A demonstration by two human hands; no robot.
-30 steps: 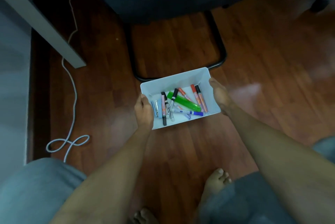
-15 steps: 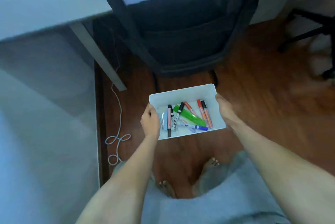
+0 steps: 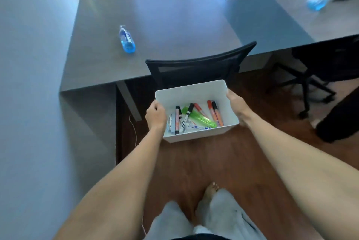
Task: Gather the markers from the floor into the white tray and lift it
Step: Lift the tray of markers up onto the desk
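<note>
White plastic fills my grip: the white tray [image 3: 191,92] hangs in the air above the wooden floor [image 3: 229,158], in front of the black chair [image 3: 198,69] tucked at the grey table [image 3: 165,22]. My left hand [image 3: 156,116] is curled closed over the tray's left wall, fingers wrapped outside and thumb on the rim. My right hand [image 3: 237,106] clasps the right wall, thumb along the rim, fingers underneath and out of sight.

Inside lie the markers [image 3: 194,118], jumbled on the bottom: a bright green one [image 3: 200,117] slanting across the middle, two orange ones side by side at the right, black-capped ones left of centre, and a blue-and-white one along the near wall. The green marker carries lettering too blurred to read, and so do the others.

A blue bottle [image 3: 126,39] stands on the table well beyond the tray. A wall [image 3: 29,104] runs close on my left, the table edge lies ahead, and bare floor opens to my right towards another chair's base.
</note>
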